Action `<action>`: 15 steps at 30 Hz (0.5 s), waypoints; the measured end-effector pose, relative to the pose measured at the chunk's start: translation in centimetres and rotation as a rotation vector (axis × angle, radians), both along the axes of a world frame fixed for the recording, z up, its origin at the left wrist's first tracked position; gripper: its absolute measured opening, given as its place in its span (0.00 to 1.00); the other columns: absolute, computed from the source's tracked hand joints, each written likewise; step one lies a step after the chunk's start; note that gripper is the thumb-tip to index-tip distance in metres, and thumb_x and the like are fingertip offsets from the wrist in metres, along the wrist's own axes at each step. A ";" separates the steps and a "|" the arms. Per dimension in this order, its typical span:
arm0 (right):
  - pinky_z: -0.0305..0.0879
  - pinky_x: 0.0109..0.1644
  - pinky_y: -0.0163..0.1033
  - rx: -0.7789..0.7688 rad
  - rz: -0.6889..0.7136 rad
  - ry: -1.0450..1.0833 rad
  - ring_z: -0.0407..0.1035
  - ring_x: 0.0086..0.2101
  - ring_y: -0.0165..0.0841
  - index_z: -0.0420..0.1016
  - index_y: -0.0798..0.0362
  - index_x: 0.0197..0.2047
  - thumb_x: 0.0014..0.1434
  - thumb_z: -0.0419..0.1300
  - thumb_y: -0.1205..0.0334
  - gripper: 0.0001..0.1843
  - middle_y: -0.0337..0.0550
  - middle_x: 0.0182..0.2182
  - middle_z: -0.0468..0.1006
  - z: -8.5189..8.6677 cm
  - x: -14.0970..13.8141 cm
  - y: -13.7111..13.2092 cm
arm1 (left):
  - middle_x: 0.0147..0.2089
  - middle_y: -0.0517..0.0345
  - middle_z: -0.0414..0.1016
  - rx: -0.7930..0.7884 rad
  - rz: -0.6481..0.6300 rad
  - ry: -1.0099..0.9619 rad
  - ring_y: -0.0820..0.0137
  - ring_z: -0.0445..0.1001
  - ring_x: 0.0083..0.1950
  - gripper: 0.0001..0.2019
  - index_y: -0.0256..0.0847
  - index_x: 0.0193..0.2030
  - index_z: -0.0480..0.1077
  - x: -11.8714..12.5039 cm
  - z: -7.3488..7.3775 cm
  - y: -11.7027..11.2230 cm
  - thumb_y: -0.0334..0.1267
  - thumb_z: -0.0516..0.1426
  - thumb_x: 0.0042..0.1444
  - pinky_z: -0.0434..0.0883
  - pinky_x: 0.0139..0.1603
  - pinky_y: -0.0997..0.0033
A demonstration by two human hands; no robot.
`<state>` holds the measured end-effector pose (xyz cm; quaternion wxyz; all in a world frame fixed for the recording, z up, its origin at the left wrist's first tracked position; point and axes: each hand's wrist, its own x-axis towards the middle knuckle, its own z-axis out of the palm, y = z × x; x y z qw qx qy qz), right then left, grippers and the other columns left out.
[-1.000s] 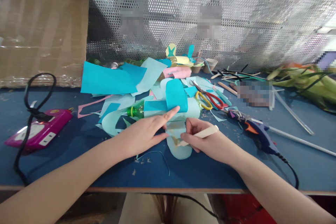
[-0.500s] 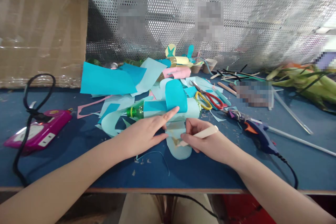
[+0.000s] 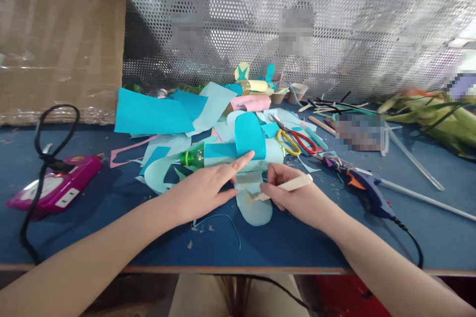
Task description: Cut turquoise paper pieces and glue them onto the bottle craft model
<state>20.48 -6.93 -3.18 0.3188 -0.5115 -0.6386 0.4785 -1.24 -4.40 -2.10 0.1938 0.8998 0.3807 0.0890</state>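
My right hand is closed in a writing grip around a cream-coloured pen. The pen's tip is on a pale blue paper flap with a rounded end, which carries a yellowish mark. The flap extends toward me from a green plastic bottle lying on its side, wrapped in blue and pale blue paper. My left hand lies with fingers stretched out, its index finger on the bright blue paper piece on the bottle and its thumb by the flap's left edge. Some of its fingers are hidden.
Behind the bottle are paper scraps, scissors and a pink-wrapped bottle. A glue gun with a cord lies at right, near clear glue sticks. A magenta power strip lies at left, before cardboard.
My right hand has shifted slightly right and up, and the pen's tip has moved up a little on the paper flap. My left hand stays in place.
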 end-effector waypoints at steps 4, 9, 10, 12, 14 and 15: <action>0.50 0.21 0.30 -0.007 0.010 -0.017 0.54 0.16 0.22 0.56 0.50 0.23 0.52 0.58 0.63 0.12 0.26 0.13 0.61 0.2 -0.1 -0.1 | 0.45 0.58 0.74 0.011 -0.004 -0.008 0.64 0.75 0.41 0.36 0.55 0.72 0.33 0.0 -0.1 0.0 0.39 0.51 0.64 0.69 0.39 0.69; 0.49 0.21 0.30 -0.022 0.021 -0.003 0.53 0.16 0.22 0.56 0.50 0.23 0.52 0.58 0.62 0.13 0.27 0.13 0.61 0.4 -0.1 -0.1 | 0.45 0.58 0.74 0.008 -0.002 -0.010 0.64 0.75 0.41 0.36 0.56 0.72 0.33 0.0 0.0 -0.1 0.39 0.50 0.64 0.69 0.38 0.69; 0.49 0.21 0.31 -0.023 0.023 0.001 0.53 0.16 0.22 0.56 0.50 0.23 0.52 0.58 0.62 0.13 0.27 0.13 0.61 0.4 -0.1 -0.2 | 0.45 0.57 0.74 0.006 -0.003 -0.009 0.64 0.75 0.41 0.35 0.56 0.72 0.33 0.0 0.0 -0.1 0.39 0.50 0.64 0.69 0.38 0.69; 0.49 0.21 0.31 -0.019 0.017 0.017 0.53 0.16 0.23 0.57 0.50 0.24 0.53 0.59 0.61 0.13 0.27 0.13 0.61 0.4 -0.2 -0.2 | 0.45 0.57 0.74 0.002 -0.005 -0.008 0.64 0.76 0.40 0.35 0.56 0.72 0.33 0.0 0.0 -0.1 0.39 0.50 0.64 0.69 0.37 0.69; 0.49 0.21 0.31 -0.029 0.021 0.019 0.53 0.16 0.23 0.57 0.50 0.24 0.53 0.59 0.61 0.13 0.27 0.13 0.61 0.5 -0.2 -0.3 | 0.45 0.56 0.74 0.001 -0.007 -0.011 0.64 0.76 0.40 0.34 0.55 0.72 0.34 0.0 0.0 -0.1 0.40 0.50 0.64 0.70 0.37 0.69; 0.49 0.20 0.30 -0.039 0.033 0.012 0.54 0.16 0.23 0.57 0.50 0.24 0.53 0.59 0.60 0.13 0.27 0.13 0.61 0.5 -0.1 -0.3 | 0.45 0.56 0.74 0.002 -0.007 -0.014 0.64 0.76 0.41 0.34 0.55 0.72 0.34 0.0 0.0 -0.1 0.41 0.50 0.65 0.70 0.37 0.69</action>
